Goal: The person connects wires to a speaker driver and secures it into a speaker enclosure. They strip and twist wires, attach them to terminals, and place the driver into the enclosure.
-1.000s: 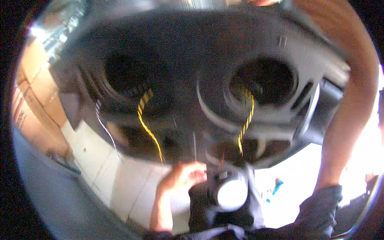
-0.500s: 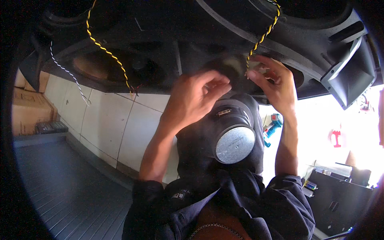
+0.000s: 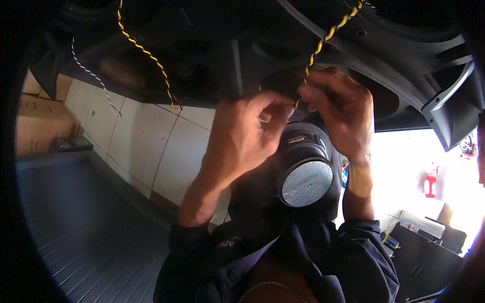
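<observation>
A twisted yellow-and-black wire [image 3: 317, 52] hangs down from the dark panel above and runs to both my hands. My right hand [image 3: 343, 108] is closed in a pinch on it, close to its lower end. With thumb and forefinger together, my left hand [image 3: 247, 129] grips the very tip of the same wire. Just below my fingers rests a round black speaker driver [image 3: 307, 183], its silvery magnet disc facing up and a small terminal strip on its side. It sits on dark cloth against my body.
A second yellow-and-black twisted wire [image 3: 146, 52] and a white-and-black twisted wire [image 3: 93, 76] dangle at the left. The black moulded panel [image 3: 212, 60] spans the top. Cardboard boxes [image 3: 45, 126] stand far left beside a grey ribbed mat [image 3: 96, 217]. A black case [image 3: 422, 257] lies lower right.
My left hand has closed onto the wire's tip, which has been drawn left and down. My right hand has shifted slightly left along with it. The whole view has moved a little.
</observation>
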